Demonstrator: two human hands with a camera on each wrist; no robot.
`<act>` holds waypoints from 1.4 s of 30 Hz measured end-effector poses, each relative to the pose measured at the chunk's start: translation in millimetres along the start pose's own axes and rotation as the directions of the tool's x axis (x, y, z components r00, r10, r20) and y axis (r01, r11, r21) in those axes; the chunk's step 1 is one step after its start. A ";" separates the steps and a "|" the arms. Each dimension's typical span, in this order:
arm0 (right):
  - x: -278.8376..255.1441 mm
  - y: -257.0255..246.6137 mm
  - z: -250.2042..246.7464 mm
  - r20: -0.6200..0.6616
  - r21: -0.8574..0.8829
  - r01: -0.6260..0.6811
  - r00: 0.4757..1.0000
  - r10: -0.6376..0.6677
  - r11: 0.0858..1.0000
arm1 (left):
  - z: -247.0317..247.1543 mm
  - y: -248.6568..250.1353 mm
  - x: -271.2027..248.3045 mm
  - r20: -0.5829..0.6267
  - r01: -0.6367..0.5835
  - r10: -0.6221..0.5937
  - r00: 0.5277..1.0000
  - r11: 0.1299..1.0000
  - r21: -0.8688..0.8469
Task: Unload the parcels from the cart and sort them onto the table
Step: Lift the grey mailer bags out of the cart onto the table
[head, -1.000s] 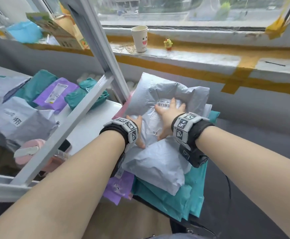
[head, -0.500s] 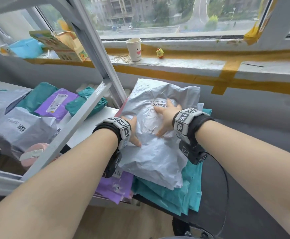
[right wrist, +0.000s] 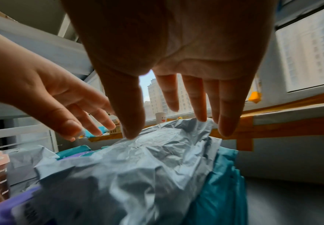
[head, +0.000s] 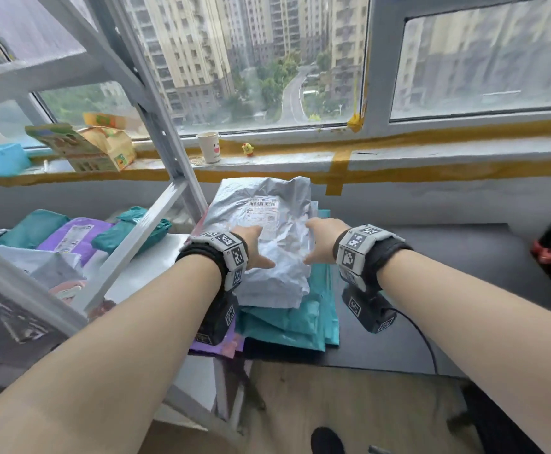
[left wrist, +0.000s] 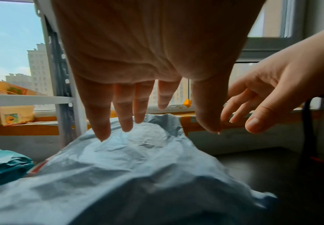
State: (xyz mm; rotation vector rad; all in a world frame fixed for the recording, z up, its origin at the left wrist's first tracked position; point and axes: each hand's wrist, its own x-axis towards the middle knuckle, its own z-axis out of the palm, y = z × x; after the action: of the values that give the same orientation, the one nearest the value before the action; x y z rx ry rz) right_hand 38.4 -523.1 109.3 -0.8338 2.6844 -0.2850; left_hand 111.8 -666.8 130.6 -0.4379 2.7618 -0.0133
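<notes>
A crumpled grey parcel (head: 267, 217) with a white label lies on top of a stack of teal parcels (head: 287, 322) and a purple parcel (head: 215, 347), at the left end of the dark table (head: 447, 257). My left hand (head: 254, 244) and right hand (head: 320, 240) are side by side over the grey parcel's near half, fingers straight and spread, holding nothing. In the left wrist view the left hand (left wrist: 157, 121) hovers just above the grey parcel (left wrist: 138, 167), its little finger at the wrap. In the right wrist view the right hand's (right wrist: 176, 118) thumb touches the grey parcel (right wrist: 138, 167).
To the left, the white cart shelf (head: 156, 267) carries a purple parcel (head: 74, 237), teal parcels (head: 31, 227) and a grey parcel (head: 48, 267), behind a slanted white frame bar (head: 130, 250). A paper cup (head: 209, 147) stands on the sill. A black stand (head: 549, 244) rises at the right.
Both hands, pressed flat on the grey parcel's label before, have drawn back toward me and eased off it. The head view has tilted up toward the window.
</notes>
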 end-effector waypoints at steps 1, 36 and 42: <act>-18.1 5.1 4.1 -0.007 0.010 -0.032 0.999 0.032 0.999 | 4.5 7.2 -10.8 -0.014 -0.025 0.025 1.000 1.000 -0.004; -521.1 424.9 46.7 0.007 0.286 -0.802 0.550 0.835 0.525 | 87.7 575.9 -231.1 0.164 -0.727 0.712 0.683 0.685 0.053; -522.7 484.4 73.8 0.113 0.363 -0.879 0.372 0.921 0.310 | 108.0 630.8 -205.3 0.248 -0.765 0.732 0.635 0.640 0.069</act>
State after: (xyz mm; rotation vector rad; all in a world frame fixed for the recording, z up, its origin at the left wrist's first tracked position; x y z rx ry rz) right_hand 222.7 164.6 29.7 0.9108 2.5699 -0.5168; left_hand 143.2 0.6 58.1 0.7553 2.4921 0.0016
